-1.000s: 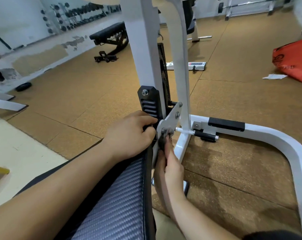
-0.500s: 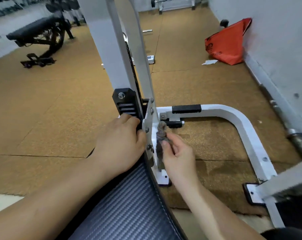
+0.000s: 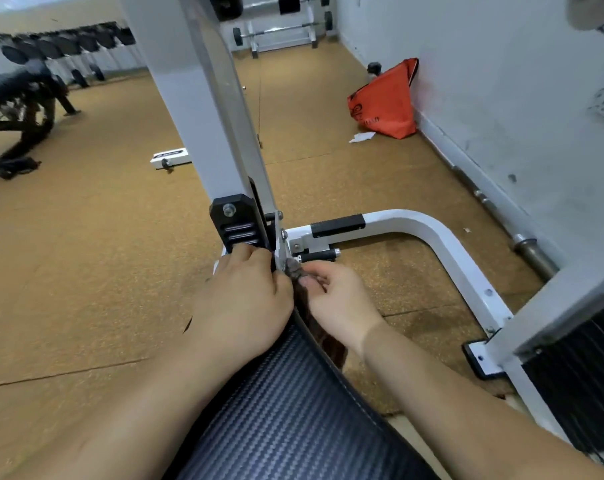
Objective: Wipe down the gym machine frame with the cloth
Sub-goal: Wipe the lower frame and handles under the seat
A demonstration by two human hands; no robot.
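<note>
cloth [image 3: 295,271]: dark, was pressed against the low bracket of the frame [image 3: 196,116].
right hand [image 3: 342,299]: fingers pinched the cloth.
left hand [image 3: 241,299]: fingers curled round the frame edge, below black cap [image 3: 234,220].

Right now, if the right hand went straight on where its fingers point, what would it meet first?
Probably the bolt on the bracket plate; the cloth pinched in the right hand looks against it.

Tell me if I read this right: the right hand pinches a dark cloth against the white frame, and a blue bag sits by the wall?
Not quite: the head view shows the bag by the wall is orange-red, not blue. The rest holds: the right hand pinches the dark cloth against the white frame.
</note>
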